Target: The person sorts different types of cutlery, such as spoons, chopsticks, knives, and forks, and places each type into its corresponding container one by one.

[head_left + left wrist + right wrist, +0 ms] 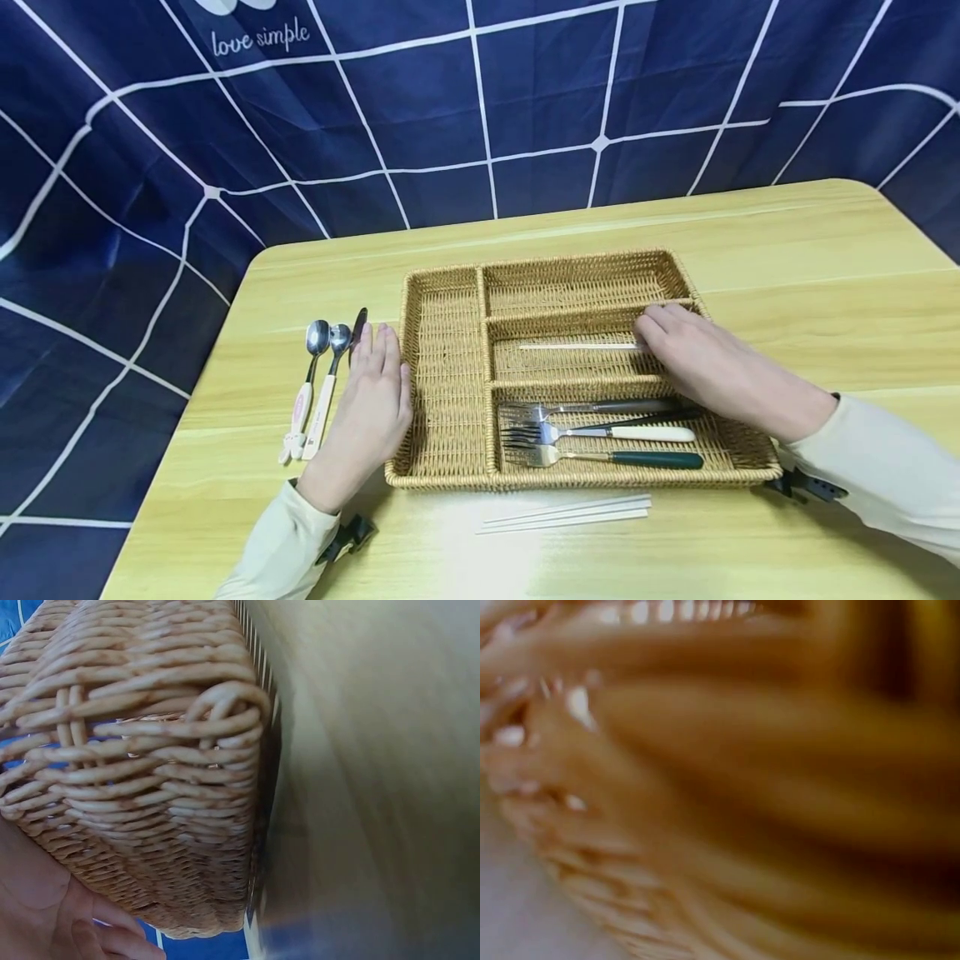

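My right hand (pixel 693 354) reaches into the middle right compartment of the wicker tray (pixel 486 350). Its fingers curl down at the right end of a white chopstick (pixel 577 346), which lies lengthwise there; the fingertips are hidden behind the hand. The right wrist view shows only blurred wicker. Against the tray's left outer wall rests my left hand (pixel 375 400), fingers straight. The left wrist view shows this hand (pixel 52 900) alongside the woven wall (pixel 165 787). Several more white chopsticks (pixel 566 515) lie on the table in front of the tray.
Several forks (pixel 652 433) with dark and white handles fill the front right compartment. Left of my left hand lie two spoons (pixel 317 337) and a knife (pixel 360 323). The wooden table (pixel 825 275) backs onto a blue gridded cloth (pixel 420 100).
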The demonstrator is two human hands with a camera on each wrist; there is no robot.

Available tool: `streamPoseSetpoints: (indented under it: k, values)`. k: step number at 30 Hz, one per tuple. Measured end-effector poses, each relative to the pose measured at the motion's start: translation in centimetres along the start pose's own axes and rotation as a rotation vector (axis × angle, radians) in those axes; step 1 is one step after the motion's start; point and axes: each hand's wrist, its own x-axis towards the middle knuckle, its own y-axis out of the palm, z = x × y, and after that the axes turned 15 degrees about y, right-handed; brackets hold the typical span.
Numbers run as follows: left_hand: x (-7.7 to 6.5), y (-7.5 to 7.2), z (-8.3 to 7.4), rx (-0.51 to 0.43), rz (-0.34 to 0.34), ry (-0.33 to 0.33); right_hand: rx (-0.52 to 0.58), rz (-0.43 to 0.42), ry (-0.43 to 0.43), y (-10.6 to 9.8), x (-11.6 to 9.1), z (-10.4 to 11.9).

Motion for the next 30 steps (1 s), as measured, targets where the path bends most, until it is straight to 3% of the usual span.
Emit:
streamPoseSetpoints:
  k: [12,30]
  values:
    - [-0.1,0.0,-0.1,-0.013,-0.014,0.003,-0.048,-0.09,0.087,0.2,-0.3,0.1]
    - [0.0,0.0,-0.2,-0.006,-0.016,-0.002,0.092,-0.136,0.102,-1.4,-2.2,1.0]
